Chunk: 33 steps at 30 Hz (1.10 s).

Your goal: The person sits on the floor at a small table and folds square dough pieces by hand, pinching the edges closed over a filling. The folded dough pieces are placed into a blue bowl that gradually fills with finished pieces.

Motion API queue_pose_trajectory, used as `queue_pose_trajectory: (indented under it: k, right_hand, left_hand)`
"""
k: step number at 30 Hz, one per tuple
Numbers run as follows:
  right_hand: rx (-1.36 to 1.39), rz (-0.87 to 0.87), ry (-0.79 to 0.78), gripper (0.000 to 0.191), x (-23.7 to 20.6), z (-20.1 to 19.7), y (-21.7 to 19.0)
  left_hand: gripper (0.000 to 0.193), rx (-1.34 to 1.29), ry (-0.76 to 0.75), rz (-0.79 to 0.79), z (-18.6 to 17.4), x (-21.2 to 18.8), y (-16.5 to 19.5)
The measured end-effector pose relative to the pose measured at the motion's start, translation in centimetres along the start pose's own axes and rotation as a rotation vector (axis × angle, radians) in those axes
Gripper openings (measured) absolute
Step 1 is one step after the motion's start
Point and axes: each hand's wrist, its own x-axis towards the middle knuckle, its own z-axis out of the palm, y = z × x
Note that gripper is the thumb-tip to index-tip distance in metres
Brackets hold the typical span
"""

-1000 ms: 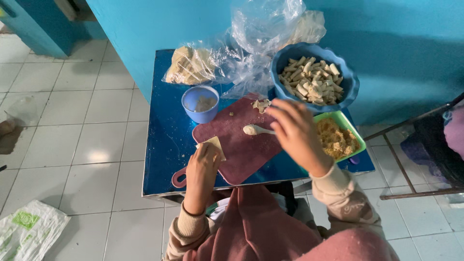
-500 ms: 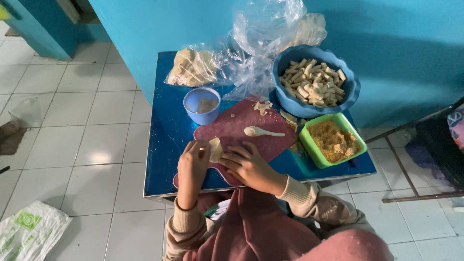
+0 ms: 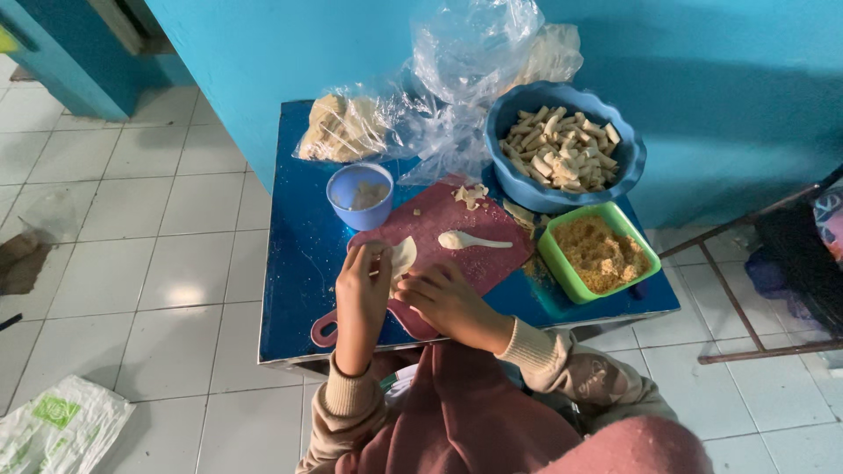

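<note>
My left hand [image 3: 362, 294] holds a small pale dough wrapper [image 3: 403, 255] over the near end of a dark red cutting board [image 3: 457, 246]. My right hand [image 3: 443, 300] rests beside it, fingers touching the wrapper's lower edge. A white spoon [image 3: 470, 240] lies on the board just beyond my hands. A green tub of yellowish crumbly filling [image 3: 600, 252] stands to the right of the board. A blue bowl [image 3: 567, 147] full of rolled pale pieces sits behind it.
A small blue cup [image 3: 360, 195] stands left of the board on the blue table [image 3: 299, 263]. Clear plastic bags with wrappers [image 3: 351, 127] lie at the back against the blue wall. White tiled floor lies to the left, with a plastic bag [image 3: 57, 426]. A metal frame [image 3: 746, 290] stands to the right.
My right hand left the spoon on the board and came back to the wrapper in my left hand. The left hand has stayed over the board's near end.
</note>
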Motion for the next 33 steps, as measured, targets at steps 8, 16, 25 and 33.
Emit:
queue_pose_trajectory:
  k: [8, 16, 25, 33]
  right_hand:
    - [0.019, -0.020, -0.005, 0.030, 0.4, -1.0, 1.2]
    - [0.121, 0.092, -0.026, 0.012, -2.3, -4.3, 4.0]
    - [-0.043, 0.372, 0.134, 0.035, -2.7, -3.9, 6.9]
    - [0.222, 0.492, 0.064, 0.023, -3.7, -1.9, 8.5]
  left_hand:
    - [0.008, -0.079, 0.023, 0.061, -0.1, 0.1, -0.9]
    - [0.007, -0.066, 0.026, 0.040, -0.9, 0.2, 0.3]
    - [0.013, 0.352, -0.090, 0.085, 0.7, -1.0, 1.0]
    - [0.011, 0.446, -0.142, 0.233, 4.0, -4.6, 0.7]
